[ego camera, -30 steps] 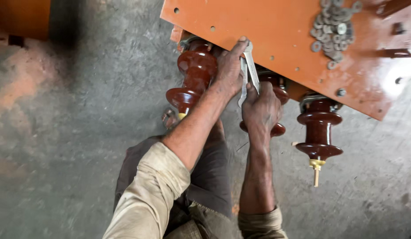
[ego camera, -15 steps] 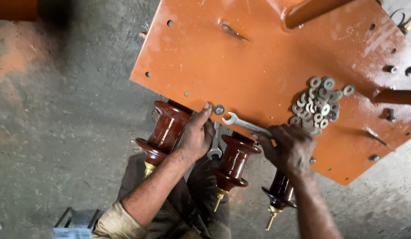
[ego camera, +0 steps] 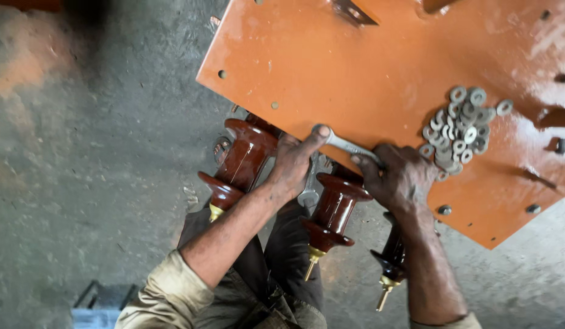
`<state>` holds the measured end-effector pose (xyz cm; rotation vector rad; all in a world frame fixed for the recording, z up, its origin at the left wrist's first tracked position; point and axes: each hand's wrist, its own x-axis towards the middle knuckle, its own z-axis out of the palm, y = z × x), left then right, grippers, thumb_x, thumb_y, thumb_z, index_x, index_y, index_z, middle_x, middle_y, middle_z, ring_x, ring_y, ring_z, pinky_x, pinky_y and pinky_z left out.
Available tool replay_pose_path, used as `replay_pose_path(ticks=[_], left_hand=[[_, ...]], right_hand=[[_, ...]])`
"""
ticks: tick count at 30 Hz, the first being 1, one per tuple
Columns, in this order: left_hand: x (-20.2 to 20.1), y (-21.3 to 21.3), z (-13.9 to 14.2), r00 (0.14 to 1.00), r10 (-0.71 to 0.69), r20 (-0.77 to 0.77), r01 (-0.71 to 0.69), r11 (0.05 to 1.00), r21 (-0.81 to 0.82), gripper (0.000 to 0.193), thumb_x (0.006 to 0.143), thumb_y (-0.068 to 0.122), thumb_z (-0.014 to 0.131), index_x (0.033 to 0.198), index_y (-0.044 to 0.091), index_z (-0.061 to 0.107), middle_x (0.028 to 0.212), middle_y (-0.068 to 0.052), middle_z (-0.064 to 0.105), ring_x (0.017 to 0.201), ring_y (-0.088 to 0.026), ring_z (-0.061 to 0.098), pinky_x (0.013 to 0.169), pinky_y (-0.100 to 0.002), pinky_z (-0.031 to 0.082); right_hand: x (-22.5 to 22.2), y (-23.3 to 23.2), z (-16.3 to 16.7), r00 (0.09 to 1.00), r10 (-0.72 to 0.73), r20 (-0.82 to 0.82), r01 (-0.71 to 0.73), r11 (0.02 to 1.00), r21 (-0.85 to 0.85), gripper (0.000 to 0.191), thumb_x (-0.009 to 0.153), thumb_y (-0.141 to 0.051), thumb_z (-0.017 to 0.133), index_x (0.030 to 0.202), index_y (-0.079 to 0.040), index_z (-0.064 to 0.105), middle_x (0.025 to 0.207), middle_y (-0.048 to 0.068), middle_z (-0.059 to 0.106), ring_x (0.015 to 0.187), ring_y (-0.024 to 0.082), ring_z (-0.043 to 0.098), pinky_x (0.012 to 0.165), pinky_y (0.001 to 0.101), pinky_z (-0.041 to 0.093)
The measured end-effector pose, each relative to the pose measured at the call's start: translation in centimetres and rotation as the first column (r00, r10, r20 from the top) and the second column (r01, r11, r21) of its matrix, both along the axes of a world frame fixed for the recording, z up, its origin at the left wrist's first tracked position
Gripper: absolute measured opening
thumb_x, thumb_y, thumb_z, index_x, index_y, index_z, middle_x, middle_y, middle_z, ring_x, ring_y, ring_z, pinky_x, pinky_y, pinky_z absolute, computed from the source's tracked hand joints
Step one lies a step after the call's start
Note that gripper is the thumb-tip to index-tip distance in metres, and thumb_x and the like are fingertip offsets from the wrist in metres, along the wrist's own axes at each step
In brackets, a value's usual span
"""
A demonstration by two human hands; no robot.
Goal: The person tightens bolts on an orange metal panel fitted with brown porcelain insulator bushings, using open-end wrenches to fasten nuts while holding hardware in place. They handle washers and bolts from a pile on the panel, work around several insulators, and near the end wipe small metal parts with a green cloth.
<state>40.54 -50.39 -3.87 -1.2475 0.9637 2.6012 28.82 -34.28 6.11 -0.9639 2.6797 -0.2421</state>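
An orange metal plate (ego camera: 368,67) lies flat, with three dark-red ribbed insulators hanging at its near edge: left (ego camera: 240,164), middle (ego camera: 332,210) and right (ego camera: 392,259). My right hand (ego camera: 401,180) rests on the plate's edge and holds a steel spanner (ego camera: 340,141) whose ring end lies on the plate. My left hand (ego camera: 294,163) grips a second spanner (ego camera: 311,183) under the plate edge between the left and middle insulators, with its thumb touching the first spanner's ring end.
A heap of several steel washers (ego camera: 462,128) lies on the plate to the right of my right hand. Bolt heads (ego camera: 444,209) and small holes dot the plate. Grey concrete floor (ego camera: 94,183) lies to the left. My knees are below.
The view has shifted, so the plate now fills the upper right. My right hand has moved onto the plate's edge, and the spanner now lies flat on the plate.
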Motion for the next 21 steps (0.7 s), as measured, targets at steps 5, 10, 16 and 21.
replay_pose_path(ticks=[5,10,16,21], left_hand=[[-2.1,-0.9,1.6,0.966,0.199,-0.165,-0.165,0.966,0.198,0.041,0.082,0.024,0.082,0.115,0.005,0.066,0.107,-0.004,0.071,0.101,-0.018,0.068,0.092,-0.041,0.057],[-2.3,-1.2,1.9,0.942,0.148,-0.302,-0.070,0.965,0.255,0.041,0.087,0.024,0.082,0.118,0.003,0.065,0.107,-0.008,0.069,0.099,-0.023,0.067,0.085,-0.044,0.058],[-1.7,-1.8,3.2,0.999,-0.031,-0.033,0.037,0.978,0.204,0.054,0.081,0.039,0.073,0.124,0.009,0.063,0.114,-0.006,0.068,0.094,-0.022,0.066,0.057,-0.044,0.057],[-2.6,-2.3,6.4,0.972,0.117,-0.204,-0.059,0.962,0.267,0.035,0.103,0.031,0.076,0.109,-0.001,0.063,0.087,-0.007,0.057,0.071,-0.027,0.057,0.046,-0.042,0.047]], right_hand=[[3.0,0.0,-0.7,0.956,-0.166,-0.241,0.139,0.982,-0.126,0.042,0.084,-0.050,0.087,0.076,-0.014,0.068,0.067,0.006,0.063,0.069,0.028,0.063,0.064,0.0459,0.045],[10.0,-2.1,-2.2,0.835,-0.460,-0.302,0.387,0.881,-0.272,0.038,0.091,-0.047,0.083,0.086,-0.011,0.072,0.070,0.012,0.066,0.069,0.036,0.065,0.063,0.0511,0.047],[16.4,-5.0,-4.2,0.734,-0.653,-0.187,0.617,0.756,-0.219,0.026,0.101,-0.033,0.065,0.098,-0.006,0.066,0.085,0.021,0.070,0.080,0.044,0.067,0.070,0.0569,0.049],[15.3,-4.2,-3.9,0.647,-0.749,0.143,0.758,0.652,-0.021,0.028,0.097,-0.040,0.066,0.098,-0.012,0.071,0.077,0.020,0.071,0.074,0.042,0.068,0.067,0.0533,0.051]])
